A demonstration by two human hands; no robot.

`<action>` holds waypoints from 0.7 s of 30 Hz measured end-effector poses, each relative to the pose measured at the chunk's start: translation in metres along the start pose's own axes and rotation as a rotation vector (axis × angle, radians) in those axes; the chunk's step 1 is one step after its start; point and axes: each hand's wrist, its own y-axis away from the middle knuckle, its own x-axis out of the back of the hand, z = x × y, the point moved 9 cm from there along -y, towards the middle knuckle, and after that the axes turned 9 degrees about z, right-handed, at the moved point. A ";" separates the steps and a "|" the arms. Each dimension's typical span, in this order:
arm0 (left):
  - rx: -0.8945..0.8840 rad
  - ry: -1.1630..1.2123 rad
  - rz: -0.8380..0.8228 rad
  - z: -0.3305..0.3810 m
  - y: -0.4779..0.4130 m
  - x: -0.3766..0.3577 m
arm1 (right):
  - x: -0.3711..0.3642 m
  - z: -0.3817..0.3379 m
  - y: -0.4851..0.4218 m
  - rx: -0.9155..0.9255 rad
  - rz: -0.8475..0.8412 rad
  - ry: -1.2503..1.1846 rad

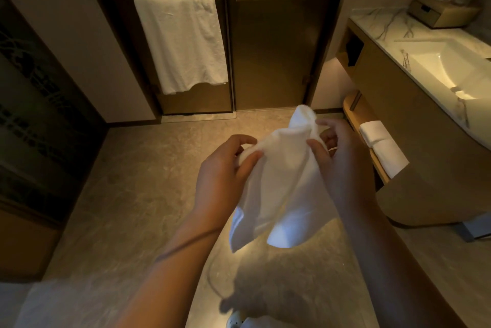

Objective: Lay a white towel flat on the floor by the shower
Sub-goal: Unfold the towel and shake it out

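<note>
A white towel [279,184] hangs bunched in the air above the stone floor [138,189], in the middle of the head view. My left hand [225,171] pinches its upper left edge. My right hand [340,157] grips its upper right edge, and one corner sticks up above the fingers. The towel's lower part droops in loose folds, clear of the floor. The glass shower doors [276,56] stand straight ahead, a short way beyond the hands.
Another white towel [183,40] hangs on the left door's bar. A vanity with a sink [457,70] runs along the right, with folded white towels [382,147] on its lower shelf. A dark patterned panel [34,120] lines the left side.
</note>
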 end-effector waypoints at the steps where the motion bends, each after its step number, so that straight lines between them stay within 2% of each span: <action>1: -0.017 -0.023 -0.021 0.004 -0.001 -0.002 | -0.001 0.001 0.001 -0.016 -0.015 -0.012; 8: -0.198 -0.129 -0.165 0.035 -0.005 -0.023 | -0.009 -0.016 0.012 0.078 -0.104 -0.084; 14: -0.219 -0.187 -0.301 0.034 -0.001 -0.038 | -0.012 -0.027 0.020 0.155 -0.131 -0.156; 21: -0.226 -0.180 -0.271 0.035 -0.002 -0.040 | -0.006 -0.033 0.021 0.166 -0.102 -0.166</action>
